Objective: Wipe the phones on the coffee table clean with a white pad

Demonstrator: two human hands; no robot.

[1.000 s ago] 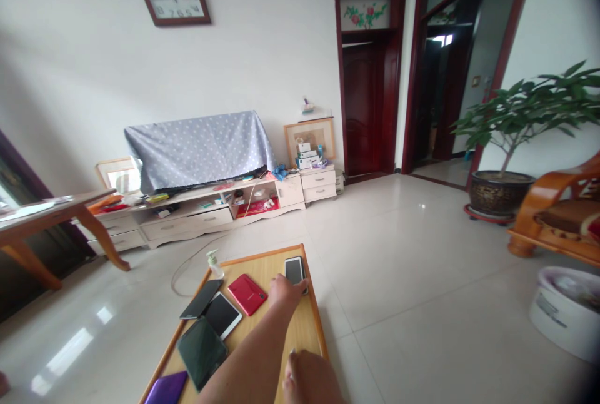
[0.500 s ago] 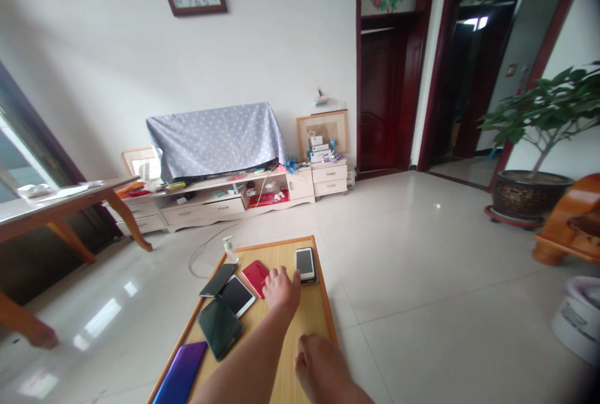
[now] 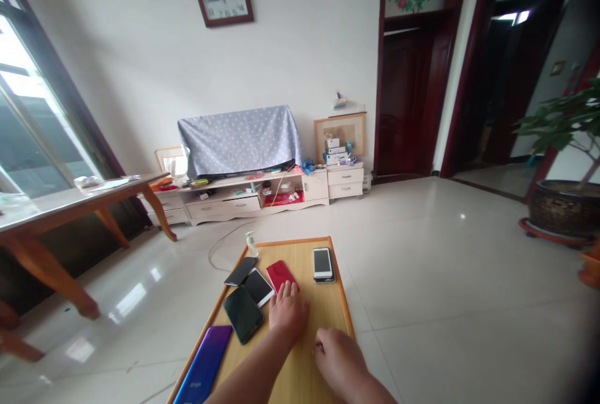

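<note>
My left hand (image 3: 287, 313) reaches over the small wooden table, palm down. Its outstretched fingertips touch the near edge of a red phone (image 3: 280, 274), partly covering it. Curled into a loose fist, my right hand (image 3: 340, 354) is over the table's right side, and nothing shows in it. Left of my left hand lie a white phone with a dark screen (image 3: 258, 287), a black phone (image 3: 240, 271) and a larger dark phone (image 3: 243, 314), close together. A blue-purple phone (image 3: 204, 363) lies nearer me. At the far right, a white phone (image 3: 322, 261) rests on a darker one.
A pump bottle (image 3: 252, 244) stands at the table's far left corner. Wooden trim (image 3: 344, 294) edges the tabletop. Beyond is a low white cabinet (image 3: 225, 207) with a cloth-covered shape (image 3: 241, 141). Another wooden table (image 3: 89, 201) stands left, and a potted plant (image 3: 565, 204) right.
The view has swung left, so the scene sits further right. My left hand has shifted from the red phone's right side to its near edge. My right hand stays curled; the phones appear unmoved.
</note>
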